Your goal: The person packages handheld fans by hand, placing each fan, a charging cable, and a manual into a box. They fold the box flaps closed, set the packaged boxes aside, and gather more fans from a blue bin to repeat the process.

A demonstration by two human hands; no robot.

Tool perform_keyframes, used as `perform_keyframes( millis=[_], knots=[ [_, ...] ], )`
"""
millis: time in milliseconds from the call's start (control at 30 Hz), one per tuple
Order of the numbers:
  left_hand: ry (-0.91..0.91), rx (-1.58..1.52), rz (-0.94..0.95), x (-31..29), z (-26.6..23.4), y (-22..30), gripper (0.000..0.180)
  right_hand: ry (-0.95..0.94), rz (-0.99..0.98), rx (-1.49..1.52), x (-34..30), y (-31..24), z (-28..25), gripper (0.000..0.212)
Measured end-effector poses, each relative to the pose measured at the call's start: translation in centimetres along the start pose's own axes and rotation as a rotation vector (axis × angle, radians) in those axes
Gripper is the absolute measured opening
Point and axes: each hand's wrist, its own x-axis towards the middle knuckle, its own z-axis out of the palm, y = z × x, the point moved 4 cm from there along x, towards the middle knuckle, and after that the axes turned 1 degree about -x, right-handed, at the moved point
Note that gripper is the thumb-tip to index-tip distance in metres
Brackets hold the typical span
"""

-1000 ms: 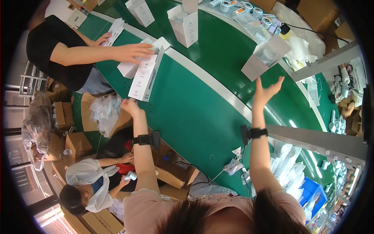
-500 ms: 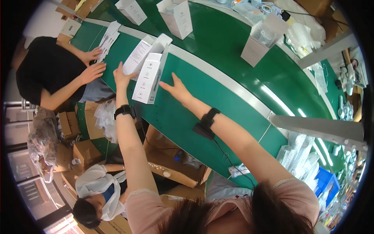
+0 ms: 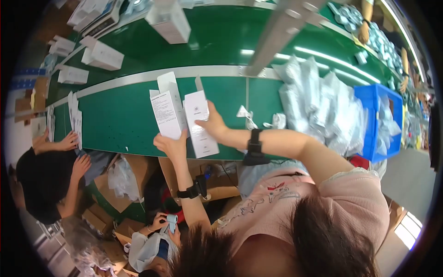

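Observation:
Two tall white cartons stand close together in front of me on the green bench [image 3: 124, 111], their top flaps raised. The left carton [image 3: 168, 113], with fine print on one face, has my left hand [image 3: 173, 147] closed around its lower end. Along the upper right side of the other carton [image 3: 199, 134], my right hand [image 3: 214, 123] is closed, thumb across its front face. That carton shows small printed icons. Their insides cannot be made out.
Right of me lie a white cable piece [image 3: 248, 116], a small white part [image 3: 277, 121], bubble-wrap sleeves [image 3: 318, 101] and a blue bin [image 3: 369, 154]. A metal post [image 3: 281, 34] rises beyond. More cartons [image 3: 170, 23] stand on the far green belt. A co-worker's hands [image 3: 70, 141] touch flattened cartons [image 3: 75, 117] at left.
My view has swung rightward, bringing in the blue bin and sleeves. Both hands, spread beside the two cartons before, now grip one each, and the cartons have come nearer the bench's front edge.

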Motion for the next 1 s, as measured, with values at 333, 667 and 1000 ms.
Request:
perform_keyframes(
  millis=[333,667,1000],
  knots=[
    [-0.546,-1.257,0.177,-6.1,-4.4,16.1,0.095,-0.651,-0.135,0.100,-10.9,-8.0,-14.3,0.080],
    [-1.024,-1.465,0.228,-10.0,-3.6,22.6,0.097,-0.554,-0.215,0.457,-12.5,-7.1,-18.7,0.080],
    [-0.723,-1.120,0.318,-6.7,-3.4,20.7,0.090,0.405,-0.365,-1.105,3.4,-5.4,-30.0,0.056]
  ],
)
